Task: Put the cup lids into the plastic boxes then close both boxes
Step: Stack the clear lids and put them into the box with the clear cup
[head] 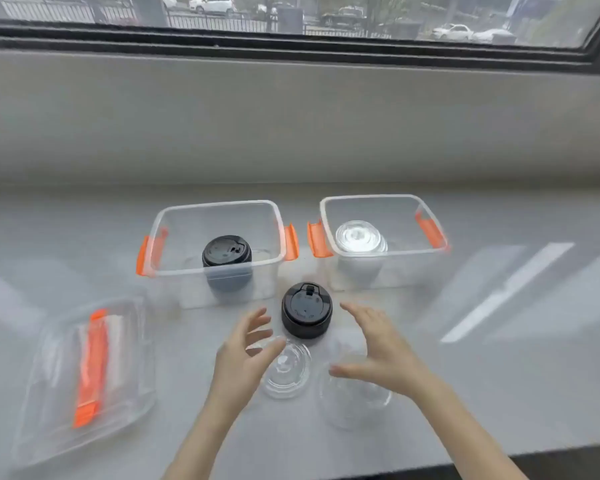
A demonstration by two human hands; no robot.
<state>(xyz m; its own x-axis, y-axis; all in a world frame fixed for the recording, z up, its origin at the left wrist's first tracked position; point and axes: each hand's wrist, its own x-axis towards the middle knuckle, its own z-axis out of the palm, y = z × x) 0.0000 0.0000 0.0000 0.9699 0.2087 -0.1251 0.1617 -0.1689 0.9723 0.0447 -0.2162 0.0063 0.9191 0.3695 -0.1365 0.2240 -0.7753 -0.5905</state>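
Two clear plastic boxes with orange latches stand open on the grey counter. The left box (174, 216) holds a stack of black cup lids (226, 252); the right box (374, 199) holds a stack of clear lids (359, 237). In front of them a stack of black lids (306, 310) stands on the counter. Nearer me lie a clear lid (286, 374) and another clear lid stack (355, 400). My left hand (245, 355) hovers open left of the black stack, over the clear lid. My right hand (378, 351) hovers open on the right, above the other clear lids.
The box covers (87, 372), clear with an orange handle, lie stacked at the front left of the counter. A window sill and wall rise behind the boxes. The counter's front edge (499, 459) runs along the bottom right.
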